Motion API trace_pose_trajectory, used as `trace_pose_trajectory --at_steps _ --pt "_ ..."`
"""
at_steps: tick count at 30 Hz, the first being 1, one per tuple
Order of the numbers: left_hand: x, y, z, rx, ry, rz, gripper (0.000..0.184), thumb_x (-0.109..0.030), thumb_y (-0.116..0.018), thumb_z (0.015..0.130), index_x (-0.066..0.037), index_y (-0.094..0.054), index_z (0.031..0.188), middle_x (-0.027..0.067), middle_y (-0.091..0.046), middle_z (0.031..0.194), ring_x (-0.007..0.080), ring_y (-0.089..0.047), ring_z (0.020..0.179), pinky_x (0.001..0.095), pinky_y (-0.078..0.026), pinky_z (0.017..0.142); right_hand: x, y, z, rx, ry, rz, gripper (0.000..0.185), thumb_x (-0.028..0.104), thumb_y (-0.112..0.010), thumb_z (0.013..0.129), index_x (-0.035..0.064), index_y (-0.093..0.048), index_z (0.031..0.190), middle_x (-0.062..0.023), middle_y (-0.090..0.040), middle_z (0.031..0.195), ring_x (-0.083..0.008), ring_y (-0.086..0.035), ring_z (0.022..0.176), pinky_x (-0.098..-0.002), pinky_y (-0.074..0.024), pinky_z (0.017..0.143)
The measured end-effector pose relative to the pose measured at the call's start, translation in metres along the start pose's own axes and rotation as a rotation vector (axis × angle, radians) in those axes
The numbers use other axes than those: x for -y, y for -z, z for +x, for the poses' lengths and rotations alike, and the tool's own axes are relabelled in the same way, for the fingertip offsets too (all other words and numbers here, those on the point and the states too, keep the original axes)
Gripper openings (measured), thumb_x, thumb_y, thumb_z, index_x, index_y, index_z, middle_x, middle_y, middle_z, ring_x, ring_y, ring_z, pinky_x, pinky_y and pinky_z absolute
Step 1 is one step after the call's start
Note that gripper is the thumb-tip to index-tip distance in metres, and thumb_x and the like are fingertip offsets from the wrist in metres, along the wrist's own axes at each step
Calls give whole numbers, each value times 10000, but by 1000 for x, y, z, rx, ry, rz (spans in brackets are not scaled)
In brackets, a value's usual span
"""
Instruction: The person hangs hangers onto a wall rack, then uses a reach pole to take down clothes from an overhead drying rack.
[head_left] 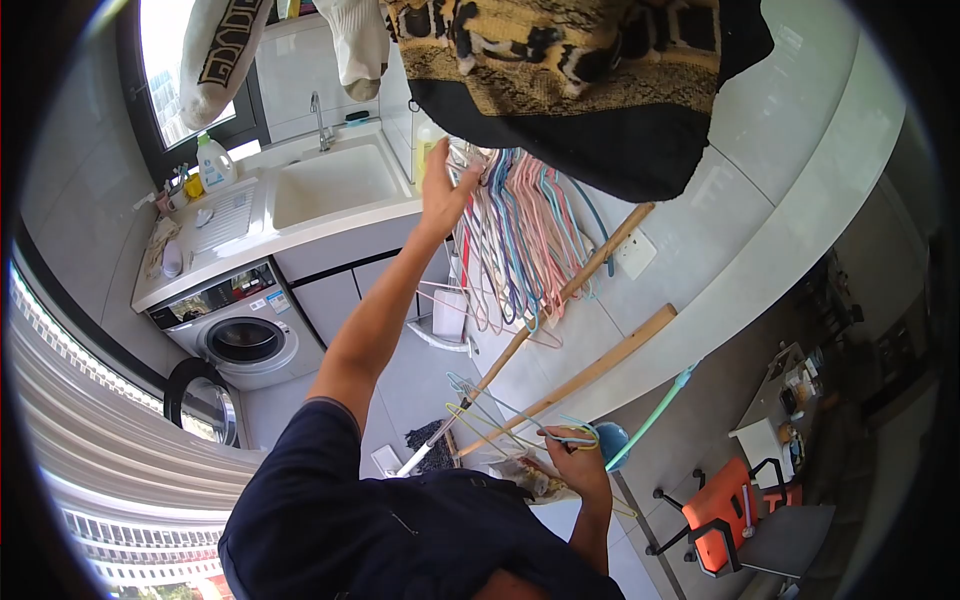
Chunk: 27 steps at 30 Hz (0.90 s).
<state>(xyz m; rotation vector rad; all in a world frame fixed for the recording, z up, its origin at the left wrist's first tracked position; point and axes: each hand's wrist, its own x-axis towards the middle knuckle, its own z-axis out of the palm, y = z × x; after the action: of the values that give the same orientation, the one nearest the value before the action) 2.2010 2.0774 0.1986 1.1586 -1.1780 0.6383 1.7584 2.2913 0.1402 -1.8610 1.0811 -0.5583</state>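
My left hand (446, 192) is raised to the hooks at the left end of a row of hangers (520, 230) on the wall. Its thumb and fingers are spread apart; whether they touch a hook is unclear. Low in front of my body, my right hand (580, 466) is closed around a few thin clothes hangers (490, 405), light blue and yellow. The hanging row is mostly pink, blue, white and dark. Above hang a patterned cloth with a black border (560, 75) and white socks (355, 45).
A sink (335, 190) with a tap and a washing machine (245, 340) with its door open stand at left. Wooden poles (590, 360) lean on the wall, a mop head (430, 447) below. An orange chair (720, 515) stands at right, past a green pole (650, 420).
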Motion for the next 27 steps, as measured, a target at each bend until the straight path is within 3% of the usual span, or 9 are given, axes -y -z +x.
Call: trace_pose_trajectory --at_steps 3,4,6,9,11,14,17,22,27 --pt "-23 54 -60 -63 667 -38 208 -140 -608 846 31 -617 963 168 -649 940 248 -636 877 354 -496 762 -35 -9 -6 -43 50 67 180 92 -606 885 -11 -698 999 -58 -655 780 -96 -561 673 -257 -446 602" --pt "4 51 -102 -120 793 -61 155 -112 -588 831 35 -639 827 138 -657 729 214 -652 661 339 -513 628 -44 -12 -9 -65 73 94 154 75 -602 895 -3 -702 983 -24 -622 750 -69 -506 640 -237 -408 567" --pt "-2 54 -168 102 1020 -71 155 -102 -580 821 40 -641 808 143 -641 651 170 -597 453 316 -475 443 -43 -11 -14 -34 26 55 154 77 -601 897 -3 -702 981 -21 -615 745 -63 -499 637 -231 -399 561" --pt "3 21 -256 256 1672 -677 230 -196 -595 873 12 -627 965 145 -643 732 249 -650 589 367 -543 514 -50 -14 -22 -11 -73 37 164 101 -608 889 8 -708 980 -19 -624 708 -55 -490 610 -239 -392 537" --pt "25 -20 -303 189 1875 -982 366 -321 -619 892 -19 -581 1095 149 -633 943 304 -658 793 426 -558 631 -47 -10 -28 10 -173 6 197 140 -621 873 15 -717 991 -39 -656 685 -55 -509 608 -257 -426 547" --pt "2 -46 -289 171 1776 -1057 537 -488 -628 853 -88 -563 1207 78 -546 1201 305 -514 1111 577 -429 869 -53 -8 -37 -36 -148 43 162 111 -601 897 18 -711 971 17 -575 650 -42 -457 574 -231 -368 514" --pt "1 -63 -279 235 1627 -1126 563 -478 -632 842 -90 -553 1242 72 -562 1172 286 -472 1177 579 -381 906 -61 -1 -46 -61 -174 31 150 93 -588 914 23 -705 976 33 -544 643 -40 -460 559 -222 -357 499" --pt "1 -72 -273 234 1500 -1063 244 -228 -546 909 -37 -569 1060 80 -615 908 201 -607 775 343 -508 688 -72 3 -57 -107 -236 28 159 111 -581 924 33 -703 992 29 -544 643 -44 -481 559 -223 -372 503" --pt "-4 -63 -247 267 1252 -1033 207 -170 -510 926 -45 -572 1079 30 -589 846 134 -554 688 281 -470 598 -87 -4 -63 -92 -223 -49 164 129 -585 921 44 -710 987 16 -561 645 -50 -486 556 -228 -377 504"
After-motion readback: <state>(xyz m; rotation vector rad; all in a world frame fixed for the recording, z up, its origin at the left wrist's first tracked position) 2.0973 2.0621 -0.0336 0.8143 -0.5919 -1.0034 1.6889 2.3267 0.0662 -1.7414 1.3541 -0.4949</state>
